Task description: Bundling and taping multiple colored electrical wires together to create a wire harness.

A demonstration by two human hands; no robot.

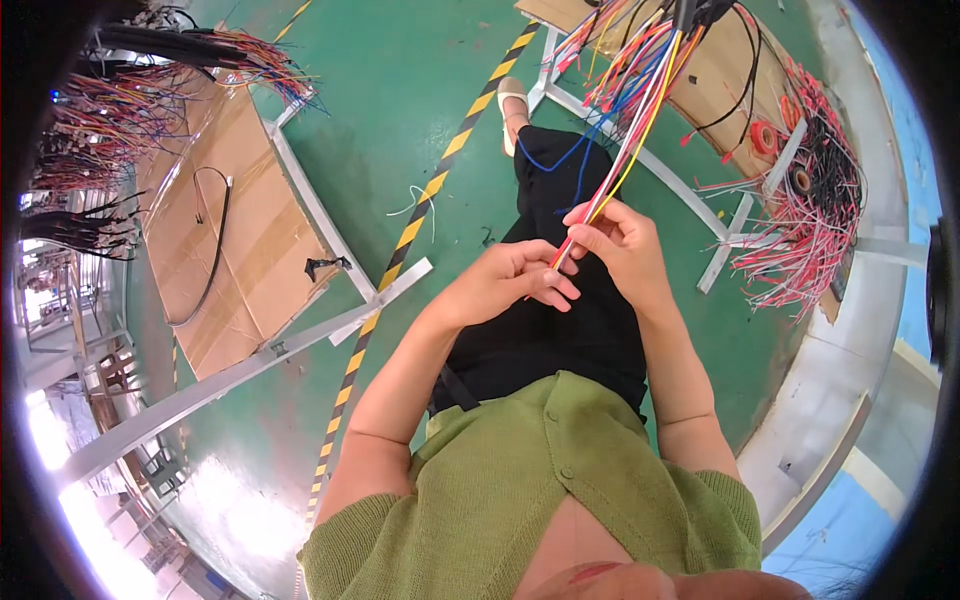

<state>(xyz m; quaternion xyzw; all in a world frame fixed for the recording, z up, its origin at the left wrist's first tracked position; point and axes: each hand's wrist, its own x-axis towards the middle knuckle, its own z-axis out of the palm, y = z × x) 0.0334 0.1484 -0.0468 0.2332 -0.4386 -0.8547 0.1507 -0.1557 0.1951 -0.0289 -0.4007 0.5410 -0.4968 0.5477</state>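
A bunch of long wires (630,152), red, white and yellow, runs down from a black-sleeved cable (686,14) at the top right. My right hand (622,248) pinches the bunch between thumb and fingers near its lower end. Just below and to the left, my left hand (515,278) closes on the wire tips, its thumb against the fingers. Some of the tips are hidden by my fingers. Blue wires (560,160) hang loose beside the bunch, over my dark trousers.
At the left, a cardboard-covered frame (240,220) holds a black cable (214,260); dense wire bundles (110,130) hang beyond it. Many red and white wires (810,215) and tape rolls (766,138) lie at the right. Yellow-black tape (410,235) crosses the green floor.
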